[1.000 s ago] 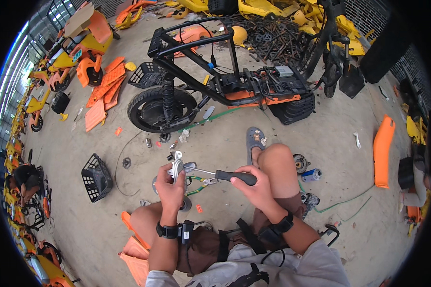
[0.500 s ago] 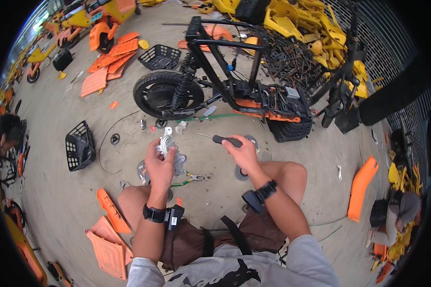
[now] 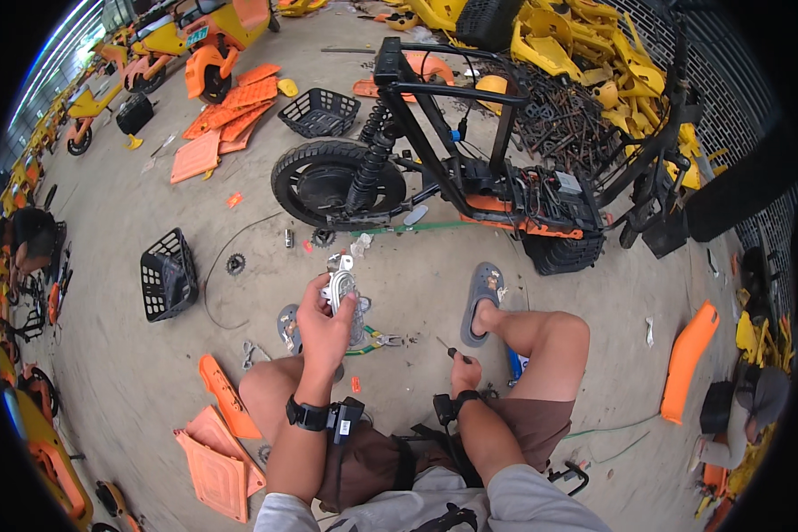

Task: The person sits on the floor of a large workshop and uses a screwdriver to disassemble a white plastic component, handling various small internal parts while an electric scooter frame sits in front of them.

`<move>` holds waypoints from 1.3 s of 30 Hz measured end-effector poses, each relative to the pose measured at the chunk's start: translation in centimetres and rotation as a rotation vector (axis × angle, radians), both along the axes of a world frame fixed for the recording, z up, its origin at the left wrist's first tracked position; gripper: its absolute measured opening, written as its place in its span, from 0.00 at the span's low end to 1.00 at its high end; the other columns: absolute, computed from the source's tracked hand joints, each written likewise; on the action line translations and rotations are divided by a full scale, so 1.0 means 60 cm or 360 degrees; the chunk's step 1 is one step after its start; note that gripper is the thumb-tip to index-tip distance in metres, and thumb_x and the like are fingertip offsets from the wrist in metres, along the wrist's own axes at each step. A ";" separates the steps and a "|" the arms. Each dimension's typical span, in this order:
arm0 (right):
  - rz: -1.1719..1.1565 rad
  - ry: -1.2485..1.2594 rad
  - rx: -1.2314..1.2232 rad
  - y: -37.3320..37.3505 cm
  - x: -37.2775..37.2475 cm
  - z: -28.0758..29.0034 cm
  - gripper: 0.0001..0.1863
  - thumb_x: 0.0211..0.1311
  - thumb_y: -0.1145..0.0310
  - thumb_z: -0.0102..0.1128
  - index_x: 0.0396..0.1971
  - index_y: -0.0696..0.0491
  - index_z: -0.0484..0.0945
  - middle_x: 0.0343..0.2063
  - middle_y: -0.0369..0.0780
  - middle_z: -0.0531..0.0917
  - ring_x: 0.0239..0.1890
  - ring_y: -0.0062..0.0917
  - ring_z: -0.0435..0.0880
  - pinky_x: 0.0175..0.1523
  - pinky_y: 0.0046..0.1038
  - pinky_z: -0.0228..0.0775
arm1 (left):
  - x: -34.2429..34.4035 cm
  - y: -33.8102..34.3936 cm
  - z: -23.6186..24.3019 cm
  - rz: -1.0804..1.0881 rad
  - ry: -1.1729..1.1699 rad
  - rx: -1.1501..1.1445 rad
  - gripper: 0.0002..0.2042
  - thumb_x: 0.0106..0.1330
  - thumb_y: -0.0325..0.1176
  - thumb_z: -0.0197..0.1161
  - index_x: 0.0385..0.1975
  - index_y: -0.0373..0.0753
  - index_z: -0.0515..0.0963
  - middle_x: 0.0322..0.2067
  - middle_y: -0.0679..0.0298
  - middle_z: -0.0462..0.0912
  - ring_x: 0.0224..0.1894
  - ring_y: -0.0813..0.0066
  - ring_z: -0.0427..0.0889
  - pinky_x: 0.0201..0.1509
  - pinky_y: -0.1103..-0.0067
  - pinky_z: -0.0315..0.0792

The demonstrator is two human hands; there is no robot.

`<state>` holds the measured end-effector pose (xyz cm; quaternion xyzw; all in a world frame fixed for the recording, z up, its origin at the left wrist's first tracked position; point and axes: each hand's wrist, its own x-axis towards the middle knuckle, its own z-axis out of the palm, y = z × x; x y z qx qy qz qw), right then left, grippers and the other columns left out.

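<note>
My left grip (image 3: 324,321) is closed on a silvery oval fitting (image 3: 345,289), thumb on the near side and fingers curled behind its left edge, so the piece stands up out of my fingertips, just ahead of my knuckles. It is long and round-ended, with bright, pale rims stepped one inside another around its upper end, and a clear-looking, glinting lower part that reaches down past my thumb. A small whitish tab (image 3: 346,262) with a dark hole juts from the top; my fingers hide much of the left side, and the finer detail is too small to read. My right grip (image 3: 465,374), lower and well to the right, is wrapped around a dark-handled screwdriver (image 3: 453,353), its thin shaft pointing up and left, clear of the fitting. Beyond the fitting's lower end, just right of my left grip, green-and-yellow-handled pliers (image 3: 381,340) lie on the floor (image 3: 417,381).
</note>
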<state>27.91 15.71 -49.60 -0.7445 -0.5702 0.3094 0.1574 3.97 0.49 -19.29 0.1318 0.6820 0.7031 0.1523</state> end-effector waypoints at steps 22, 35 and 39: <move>0.0549 -0.0081 -0.0032 0.049 -0.102 0.088 0.20 0.51 0.49 0.67 0.40 0.44 0.84 0.37 0.45 0.86 0.43 0.45 0.84 0.47 0.43 0.76 | 0.013 0.022 0.019 -0.0138 0.0089 -0.0180 0.16 0.64 0.24 0.63 0.50 0.32 0.71 0.29 0.66 0.80 0.28 0.86 0.74 0.29 0.84 0.68; 0.0573 -0.0165 -0.0123 0.051 -0.107 0.100 0.21 0.50 0.48 0.67 0.40 0.45 0.85 0.37 0.45 0.86 0.43 0.44 0.84 0.47 0.42 0.76 | 0.013 0.021 0.020 -0.0147 0.0081 -0.0186 0.16 0.64 0.24 0.63 0.51 0.32 0.71 0.31 0.65 0.81 0.29 0.85 0.76 0.30 0.84 0.70; 0.0363 0.0124 -0.0194 0.057 -0.114 0.103 0.21 0.50 0.49 0.68 0.38 0.48 0.85 0.36 0.46 0.87 0.43 0.43 0.85 0.48 0.40 0.76 | 0.010 0.021 0.025 -0.0136 0.0106 -0.0121 0.19 0.64 0.22 0.63 0.54 0.30 0.69 0.32 0.64 0.83 0.30 0.84 0.79 0.31 0.85 0.72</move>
